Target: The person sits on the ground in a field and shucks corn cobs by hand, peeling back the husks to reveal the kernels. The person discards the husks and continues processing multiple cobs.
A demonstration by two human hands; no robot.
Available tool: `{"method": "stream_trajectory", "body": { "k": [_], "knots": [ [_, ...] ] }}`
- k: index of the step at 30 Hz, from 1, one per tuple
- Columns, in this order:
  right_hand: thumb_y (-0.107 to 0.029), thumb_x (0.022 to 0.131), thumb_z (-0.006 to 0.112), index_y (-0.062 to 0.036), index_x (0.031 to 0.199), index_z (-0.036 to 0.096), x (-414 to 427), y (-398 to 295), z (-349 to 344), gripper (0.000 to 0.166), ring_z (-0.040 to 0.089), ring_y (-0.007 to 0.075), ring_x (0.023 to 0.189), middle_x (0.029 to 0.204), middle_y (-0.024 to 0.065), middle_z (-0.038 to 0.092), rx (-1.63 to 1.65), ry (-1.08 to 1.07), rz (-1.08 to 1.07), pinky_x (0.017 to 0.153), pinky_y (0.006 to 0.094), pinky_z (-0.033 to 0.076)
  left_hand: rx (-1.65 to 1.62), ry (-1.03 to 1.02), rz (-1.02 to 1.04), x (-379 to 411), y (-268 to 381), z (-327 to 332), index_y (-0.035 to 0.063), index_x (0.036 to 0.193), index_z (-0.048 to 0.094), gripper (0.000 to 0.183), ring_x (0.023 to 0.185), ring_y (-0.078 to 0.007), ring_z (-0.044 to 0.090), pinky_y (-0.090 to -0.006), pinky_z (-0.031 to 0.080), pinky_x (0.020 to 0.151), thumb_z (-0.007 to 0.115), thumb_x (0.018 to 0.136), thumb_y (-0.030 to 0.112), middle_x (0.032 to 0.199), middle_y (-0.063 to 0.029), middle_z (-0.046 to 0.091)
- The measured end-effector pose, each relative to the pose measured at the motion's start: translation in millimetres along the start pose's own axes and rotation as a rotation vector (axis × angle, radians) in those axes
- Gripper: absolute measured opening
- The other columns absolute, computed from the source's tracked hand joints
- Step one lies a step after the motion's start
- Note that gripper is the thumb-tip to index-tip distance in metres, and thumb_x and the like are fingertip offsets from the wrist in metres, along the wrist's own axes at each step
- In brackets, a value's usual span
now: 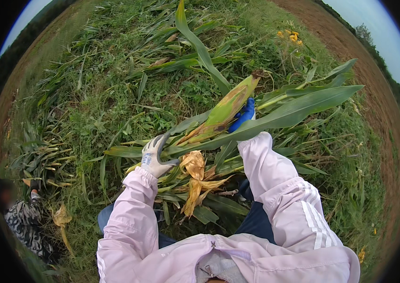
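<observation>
A large ear of corn (226,106), in a green husk with brown patches and dark dried silk at its tip, slants up and right before me. My right hand (243,116), in a blue-coated glove, holds it from the right side; a long green leaf (274,118) covers part of that wrist. To the left, my left hand (155,155), in a white and grey glove, has its thumb and fingers spread around the leafy corn stalk (171,150) below the ear. Leaves hide part of that grip. Dry tan husks (194,180) hang beneath, near my knees.
Cut corn stalks (175,63) lie over grass and weeds ahead. Yellow corn ears (292,36) rest at upper right, beside bare brown soil (355,53). Another person (26,223) in camouflage clothing is at lower left, by a stalk pile (49,159) and a dry husk (62,216).
</observation>
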State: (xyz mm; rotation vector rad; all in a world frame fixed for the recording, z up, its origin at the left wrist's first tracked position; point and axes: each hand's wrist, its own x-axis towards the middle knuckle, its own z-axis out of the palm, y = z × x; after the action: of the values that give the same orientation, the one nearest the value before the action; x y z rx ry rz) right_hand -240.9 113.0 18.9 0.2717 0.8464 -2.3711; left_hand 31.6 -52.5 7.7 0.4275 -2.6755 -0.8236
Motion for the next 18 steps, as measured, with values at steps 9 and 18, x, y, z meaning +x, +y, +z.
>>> {"method": "stream_trajectory", "body": {
  "k": [9, 18],
  "knots": [
    [-0.042, 0.094, 0.055, -0.0131, 0.125, 0.057, -31, 63, -5, 0.043, 0.056, 0.0312, 0.115, 0.125, 0.0103, 0.060, 0.030, -0.376, 0.260, 0.103, 0.0492, 0.043, -0.635, -0.265, -0.210, 51, 41, 34, 0.0035, 0.123, 0.062, 0.061, 0.104, -0.0203, 0.065, -0.0342, 0.049, 0.090, 0.083, 0.071, 0.029, 0.111, -0.0112, 0.069],
    [-0.033, 0.095, 0.060, -0.0036, 0.111, 0.062, -114, 95, -74, 0.034, 0.064, 0.0179, 0.082, 0.096, 0.0058, 0.065, -0.917, -0.054, 1.017, 0.073, 0.0321, 0.056, -0.248, 0.123, -0.374, 44, 2, 32, 0.0104, 0.122, 0.063, 0.064, 0.111, -0.0295, 0.061, -0.0384, 0.045, 0.099, 0.083, 0.066, 0.033, 0.119, -0.0121, 0.066]
  ]
}}
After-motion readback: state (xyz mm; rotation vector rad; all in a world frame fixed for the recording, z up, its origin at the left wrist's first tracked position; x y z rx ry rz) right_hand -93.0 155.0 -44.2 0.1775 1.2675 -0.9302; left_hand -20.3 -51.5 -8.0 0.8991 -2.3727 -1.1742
